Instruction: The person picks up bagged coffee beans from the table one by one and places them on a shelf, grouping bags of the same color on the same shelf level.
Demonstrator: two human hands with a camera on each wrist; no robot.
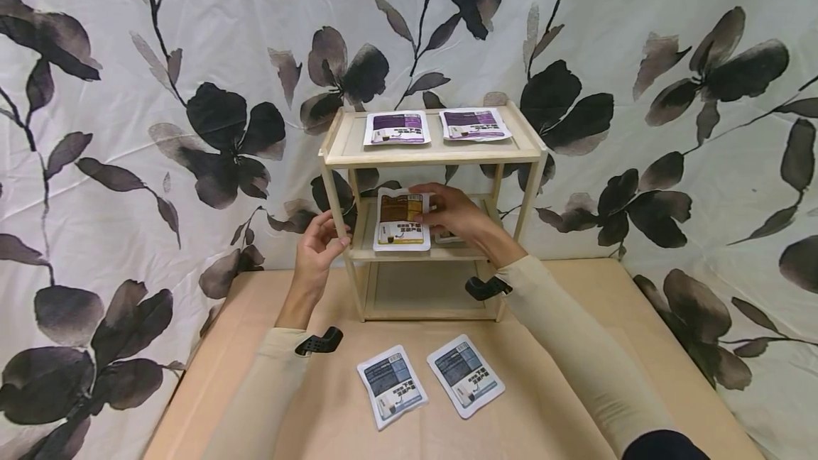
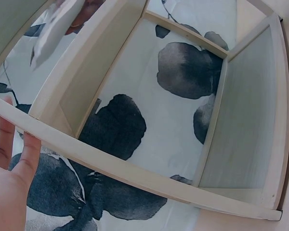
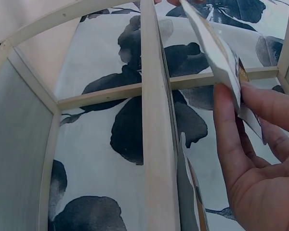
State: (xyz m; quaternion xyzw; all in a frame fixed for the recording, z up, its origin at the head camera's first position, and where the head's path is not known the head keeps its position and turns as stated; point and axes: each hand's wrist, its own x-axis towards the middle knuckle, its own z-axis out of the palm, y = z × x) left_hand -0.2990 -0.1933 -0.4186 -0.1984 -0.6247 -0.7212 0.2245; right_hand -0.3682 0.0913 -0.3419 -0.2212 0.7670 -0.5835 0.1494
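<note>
One packet (image 1: 402, 221) is brown, yellow and white, the rack (image 1: 434, 160) cream, the white backdrop (image 1: 255, 41) dark-flowered.

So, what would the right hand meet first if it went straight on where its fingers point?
Past the brown-labelled pouch it holds, the right hand would likely meet the wooden rack's front left post, though depth is unclear.

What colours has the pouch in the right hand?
The pouch is mainly white, brown and yellow, clearest in the head view.
</note>
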